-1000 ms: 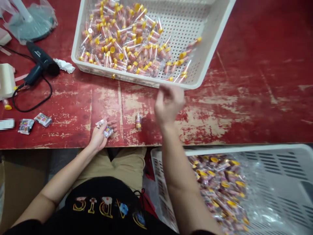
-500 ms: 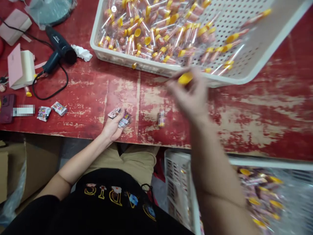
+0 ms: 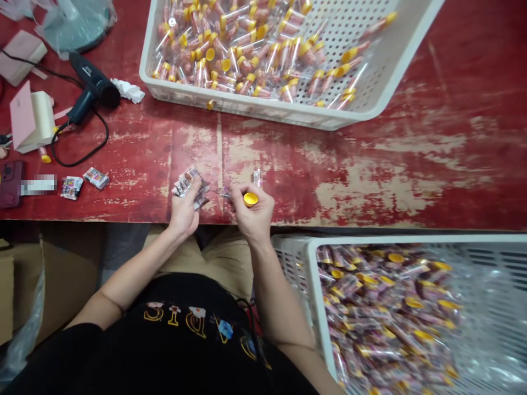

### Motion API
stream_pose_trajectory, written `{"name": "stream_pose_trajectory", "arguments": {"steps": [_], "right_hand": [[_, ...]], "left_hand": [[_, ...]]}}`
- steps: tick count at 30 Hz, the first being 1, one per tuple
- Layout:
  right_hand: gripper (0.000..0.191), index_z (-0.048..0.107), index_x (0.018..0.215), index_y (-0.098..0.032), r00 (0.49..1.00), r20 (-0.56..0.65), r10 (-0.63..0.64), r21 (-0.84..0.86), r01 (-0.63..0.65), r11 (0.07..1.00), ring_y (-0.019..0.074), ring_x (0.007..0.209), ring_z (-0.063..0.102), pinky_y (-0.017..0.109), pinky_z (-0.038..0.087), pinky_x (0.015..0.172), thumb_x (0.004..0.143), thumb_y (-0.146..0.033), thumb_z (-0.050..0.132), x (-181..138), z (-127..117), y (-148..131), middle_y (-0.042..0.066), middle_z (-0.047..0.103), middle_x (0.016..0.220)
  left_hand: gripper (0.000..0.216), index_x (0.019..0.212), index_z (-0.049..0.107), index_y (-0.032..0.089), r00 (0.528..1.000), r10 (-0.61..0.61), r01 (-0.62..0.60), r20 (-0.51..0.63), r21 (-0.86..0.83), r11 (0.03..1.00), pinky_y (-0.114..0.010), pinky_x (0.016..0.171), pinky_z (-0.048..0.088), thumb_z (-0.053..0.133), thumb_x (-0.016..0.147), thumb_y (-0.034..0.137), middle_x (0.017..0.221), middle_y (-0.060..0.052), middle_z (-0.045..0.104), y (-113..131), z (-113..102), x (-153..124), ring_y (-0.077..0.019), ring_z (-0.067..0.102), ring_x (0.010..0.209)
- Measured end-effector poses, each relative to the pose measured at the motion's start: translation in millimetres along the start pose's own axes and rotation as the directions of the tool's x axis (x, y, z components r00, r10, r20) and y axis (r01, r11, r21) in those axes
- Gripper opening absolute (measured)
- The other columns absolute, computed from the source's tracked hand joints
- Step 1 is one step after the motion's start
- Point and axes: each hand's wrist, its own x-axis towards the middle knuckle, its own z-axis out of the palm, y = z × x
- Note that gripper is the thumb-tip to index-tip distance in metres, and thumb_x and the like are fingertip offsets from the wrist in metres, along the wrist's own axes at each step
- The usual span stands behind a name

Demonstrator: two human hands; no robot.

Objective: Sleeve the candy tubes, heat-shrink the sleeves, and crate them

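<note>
My left hand [image 3: 184,213] is closed on a small stack of printed labels [image 3: 191,181], held under the thumb just above the table's front edge. Close to its right, my right hand [image 3: 254,219] grips a tube with a yellow cap [image 3: 250,199]; the cap faces up and the fingers hide most of the tube. A small, thin item, too blurred to name, pokes out from the right fingertips toward the labels. Just behind the right hand lies a small tube with a printed label [image 3: 257,176], partly covered by the hand.
A white perforated basket [image 3: 263,109] of yellow-capped tubes stands at the back. Another white crate [image 3: 313,274], filled with such tubes, sits below the table's right front. On the left lie two label stacks [image 3: 96,178], a phone [image 3: 11,184] and a hair dryer [image 3: 93,85].
My right hand has come from the back basket's near rim toward me and left, beside my left hand, carrying the yellow-capped tube. The labels in my left hand look more spread out. The view has shifted.
</note>
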Motion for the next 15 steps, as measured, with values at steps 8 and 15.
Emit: {"name": "stream_pose_trajectory", "arguments": {"steps": [8,15], "right_hand": [[0.021,0.074,0.088,-0.019,0.997,0.048,-0.068,-0.030,0.069,0.997,0.0158,0.075,0.066,0.029,0.053,0.071,0.080,-0.038,0.075,5,-9,18,0.002,0.073,0.081],[0.023,0.069,0.079,-0.019,0.993,0.092,-0.078,-0.045,0.082,0.996,0.0135,0.068,0.061,0.027,0.051,0.067,0.081,-0.040,0.078,-5,1,8,0.000,0.068,0.073]], "left_hand": [[0.024,0.092,0.065,0.015,0.991,-0.064,0.072,0.115,-0.062,0.996,-0.022,0.070,0.051,0.068,0.072,0.002,0.074,0.002,0.066,0,-23,5,-0.0067,0.060,0.063],[0.040,0.075,0.060,0.014,0.975,-0.048,0.046,0.216,0.013,0.999,-0.015,0.045,0.030,0.094,0.065,0.033,0.055,0.011,0.040,-7,-11,-15,-0.0009,0.031,0.046]]}}
